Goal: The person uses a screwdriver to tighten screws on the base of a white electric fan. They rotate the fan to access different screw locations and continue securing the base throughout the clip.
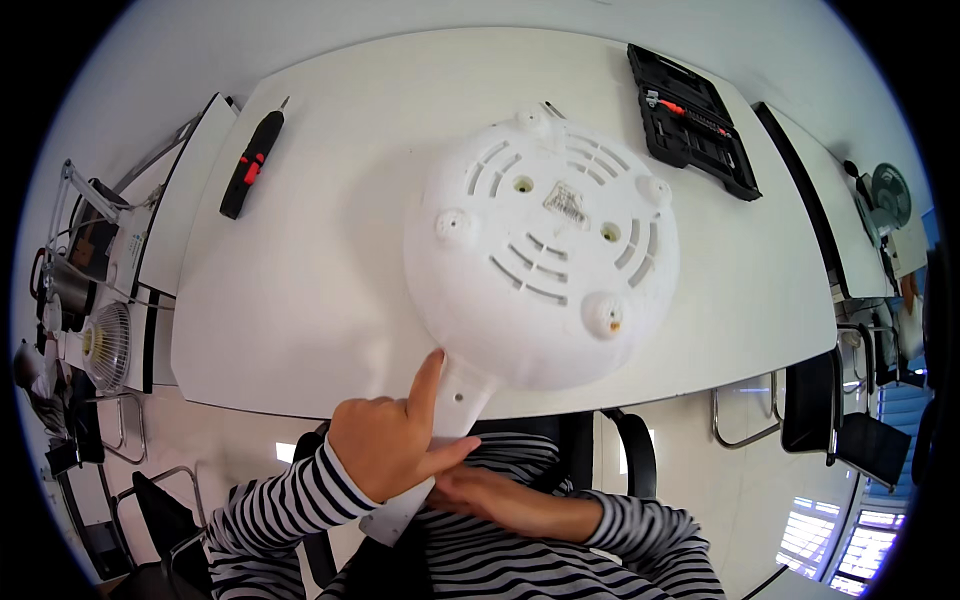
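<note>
A round white plastic pan-shaped appliance (480, 260) leans upside down over the table's front edge. Its vented underside faces up, with several short feet, two recessed screw holes and a worn label (566, 204). The long white handle (462, 400) points toward my body. My left hand (385, 440) is closed round this handle, its index finger stretched toward the bowl and its thumb lying across. Beside the handle's lower part, at my lap, rests my right hand (510, 502), fingers stretched out and their tips partly hidden; whether they press on the handle is unclear.
On the white table (330, 290), a black and red power screwdriver (252, 165) lies at the far left. An open black tool case (693, 122) with bits lies at the far right. Side desks hold fans (105, 345); chairs (810, 405) stand around.
</note>
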Demonstrator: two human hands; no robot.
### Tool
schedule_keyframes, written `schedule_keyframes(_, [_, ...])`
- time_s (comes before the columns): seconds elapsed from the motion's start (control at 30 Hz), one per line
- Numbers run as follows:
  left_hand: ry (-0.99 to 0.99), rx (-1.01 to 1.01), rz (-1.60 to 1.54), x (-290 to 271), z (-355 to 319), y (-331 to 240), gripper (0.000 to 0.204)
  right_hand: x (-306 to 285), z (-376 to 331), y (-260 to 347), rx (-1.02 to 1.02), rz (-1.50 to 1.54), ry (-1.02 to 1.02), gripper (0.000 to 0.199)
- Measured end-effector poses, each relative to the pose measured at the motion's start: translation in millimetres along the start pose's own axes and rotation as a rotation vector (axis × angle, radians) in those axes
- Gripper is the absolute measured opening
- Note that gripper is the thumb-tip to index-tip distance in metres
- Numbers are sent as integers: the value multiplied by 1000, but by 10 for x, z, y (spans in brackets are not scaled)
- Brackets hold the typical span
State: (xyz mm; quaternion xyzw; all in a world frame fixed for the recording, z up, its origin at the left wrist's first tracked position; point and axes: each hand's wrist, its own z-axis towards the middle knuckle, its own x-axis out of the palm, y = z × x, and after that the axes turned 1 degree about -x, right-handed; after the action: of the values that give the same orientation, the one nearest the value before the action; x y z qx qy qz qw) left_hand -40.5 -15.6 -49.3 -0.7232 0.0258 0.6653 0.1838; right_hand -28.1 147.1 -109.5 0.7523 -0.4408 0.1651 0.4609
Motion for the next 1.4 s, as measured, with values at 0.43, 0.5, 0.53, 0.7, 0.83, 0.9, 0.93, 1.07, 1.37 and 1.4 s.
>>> schedule_keyframes(0.43, [203, -88, -102, -153, 152, 117, 64, -902, -1087, 2082, -1069, -1376, -879, 45])
schedule_keyframes(0.5, [184, -80, -128, -127, 137, 214, 65, -1020, -977, 2145, -998, -1445, -817, 54])
schedule_keyframes(0.53, [171, -82, -139, -115, 124, 260, 65, -1062, -940, 2173, -935, -1458, -782, 61])
schedule_keyframes(0.7, [251, -92, -130, -208, 143, 403, 64, -1285, -837, 2124, -919, -1448, -670, 80])
schedule_keyframes(0.83, [235, -70, -143, -195, 164, 471, 62, -1319, -803, 2046, -954, -1456, -701, 86])
schedule_keyframes(0.9, [242, -93, -147, -187, 158, 480, 59, -1297, -763, 1973, -963, -1365, -758, 89])
schedule_keyframes(0.93, [242, -106, -152, -170, 152, 481, 57, -1294, -747, 1963, -967, -1342, -754, 90])
schedule_keyframes(1.07, [202, -78, -160, -176, 102, 524, 50, -1283, -748, 1922, -985, -1300, -742, 93])
schedule_keyframes(1.37, [203, -213, -227, -126, 65, 545, 35, -1306, -756, 1834, -977, -1255, -783, 98])
schedule_keyframes(1.4, [207, -229, -224, -98, 33, 567, 34, -1317, -739, 1822, -979, -1248, -785, 98])
